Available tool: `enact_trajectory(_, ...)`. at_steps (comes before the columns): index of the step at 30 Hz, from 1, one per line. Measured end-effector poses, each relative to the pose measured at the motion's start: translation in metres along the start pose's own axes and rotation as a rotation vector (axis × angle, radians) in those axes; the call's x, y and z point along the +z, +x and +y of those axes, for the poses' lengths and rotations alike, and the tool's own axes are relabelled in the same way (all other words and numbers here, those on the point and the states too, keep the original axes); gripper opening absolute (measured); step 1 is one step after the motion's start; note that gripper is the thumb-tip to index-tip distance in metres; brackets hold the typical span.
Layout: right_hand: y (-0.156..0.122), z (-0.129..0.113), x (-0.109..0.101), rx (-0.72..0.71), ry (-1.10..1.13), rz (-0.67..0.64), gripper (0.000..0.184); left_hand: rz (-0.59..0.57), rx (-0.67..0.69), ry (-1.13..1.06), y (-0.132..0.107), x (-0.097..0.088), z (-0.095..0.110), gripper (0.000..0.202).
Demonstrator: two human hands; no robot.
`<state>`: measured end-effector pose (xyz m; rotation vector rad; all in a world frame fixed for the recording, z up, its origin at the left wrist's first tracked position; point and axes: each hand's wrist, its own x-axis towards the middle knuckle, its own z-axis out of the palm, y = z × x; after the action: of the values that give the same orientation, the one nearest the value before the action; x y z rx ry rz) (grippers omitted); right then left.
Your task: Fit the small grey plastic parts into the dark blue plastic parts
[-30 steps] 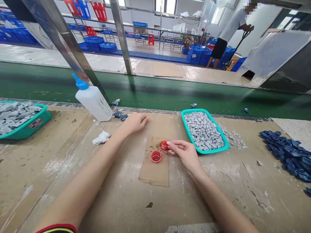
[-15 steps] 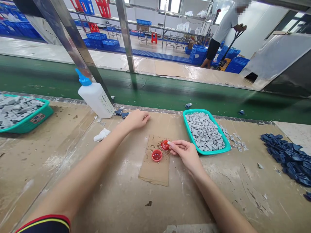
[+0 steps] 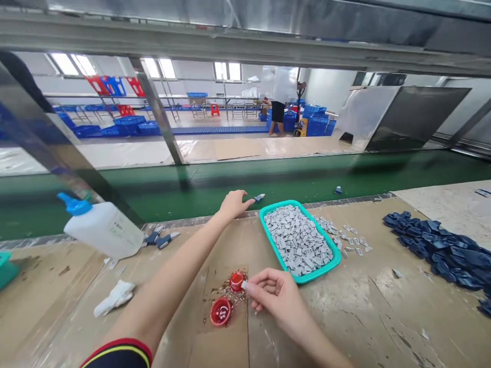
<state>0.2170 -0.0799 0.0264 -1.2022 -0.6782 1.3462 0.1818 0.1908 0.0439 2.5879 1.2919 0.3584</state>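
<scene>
My left hand [image 3: 233,203] stretches far out to the bench's back edge, fingers extended, close to a small blue and grey part [image 3: 260,197] lying on the green belt [image 3: 345,174]; it holds nothing. My right hand [image 3: 273,296] pinches a small grey piece [image 3: 244,285] and holds it against the upper red cap [image 3: 237,281]. A second red cap [image 3: 221,312] lies just below, on a piece of cardboard [image 3: 226,337] speckled with red drops. A teal tray [image 3: 268,240] full of small grey pieces sits to the right of the caps.
A white squeeze bottle with a blue nozzle [image 3: 100,230] leans at the left. A pile of dark blue parts [image 3: 441,245] lies at the right, loose grey pieces [image 3: 349,237] beside the tray, a crumpled white wipe [image 3: 114,298] at the left. A person [image 3: 279,97] stands far behind.
My left hand has moved forward from the bench to the belt's edge beside the small part. The head has tilted up, shifting the view. My right hand stays at the red cap.
</scene>
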Motion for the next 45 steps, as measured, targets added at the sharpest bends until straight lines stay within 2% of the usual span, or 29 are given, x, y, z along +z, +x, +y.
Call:
enact_trajectory(2, 0.001, 0.002, 0.0, -0.008, -0.003, 0.017, 0.04, -0.014, 0.002, -0.035, 0.017, 0.009, 0.011, 0.049)
enact_trajectory(5, 0.001, 0.002, -0.002, -0.024, 0.009, 0.03, 0.039, -0.062, -0.015, -0.095, 0.031, 0.015, 0.02, 0.038)
enact_trajectory(7, 0.0, -0.002, -0.005, -0.042, 0.005, 0.03, 0.038, -0.088, -0.032, -0.159, 0.029, 0.011, 0.02, 0.032)
enact_trajectory(9, -0.002, -0.008, -0.009, -0.063, -0.014, 0.033, 0.036, -0.096, -0.044, -0.251, 0.014, 0.002, 0.014, 0.034)
enact_trajectory(12, -0.007, -0.02, -0.016, -0.089, -0.029, 0.054, 0.035, -0.095, -0.052, -0.439, -0.033, -0.019, 0.001, 0.048)
enact_trajectory(16, -0.016, -0.035, -0.023, -0.121, -0.028, 0.062, 0.032, -0.08, -0.106, -0.722, -0.13, -0.05, -0.01, 0.06)
enact_trajectory(17, -0.019, -0.038, -0.024, -0.125, -0.033, 0.057, 0.032, -0.074, -0.166, -0.887, -0.155, -0.056, -0.01, 0.059)
enact_trajectory(19, -0.025, -0.043, -0.024, -0.124, -0.047, 0.046, 0.031, -0.048, -0.296, -1.115, -0.203, -0.064, -0.003, 0.053)
enact_trajectory(21, -0.032, -0.045, -0.021, -0.115, -0.066, 0.018, 0.03, 0.005, -0.382, -1.228, -0.242, -0.065, 0.009, 0.045)
enact_trajectory(23, -0.039, -0.046, -0.017, -0.103, -0.095, -0.026, 0.029, 0.098, -0.403, -1.258, -0.271, -0.061, 0.025, 0.033)
enact_trajectory(25, -0.045, -0.045, -0.012, -0.099, -0.129, -0.078, 0.027, 0.206, -0.401, -1.243, -0.291, -0.054, 0.041, 0.022)
enact_trajectory(28, -0.053, -0.043, -0.007, -0.13, -0.181, -0.153, 0.023, 0.307, -0.394, -1.178, -0.304, -0.047, 0.062, 0.018)
enact_trajectory(31, -0.056, -0.04, -0.005, -0.166, -0.215, -0.2, 0.021, 0.346, -0.383, -1.135, -0.304, -0.049, 0.073, 0.021)
enact_trajectory(37, -0.056, -0.04, -0.009, -0.205, -0.23, -0.219, 0.017, 0.325, -0.341, -1.111, -0.294, -0.057, 0.08, 0.021)
enact_trajectory(41, -0.055, -0.042, -0.009, -0.196, -0.229, -0.233, 0.017, 0.333, -0.336, -1.101, -0.295, -0.053, 0.084, 0.021)
enact_trajectory(45, -0.052, -0.041, -0.011, -0.122, -0.207, -0.266, 0.022, 0.33, -0.33, -1.098, -0.296, -0.048, 0.087, 0.017)
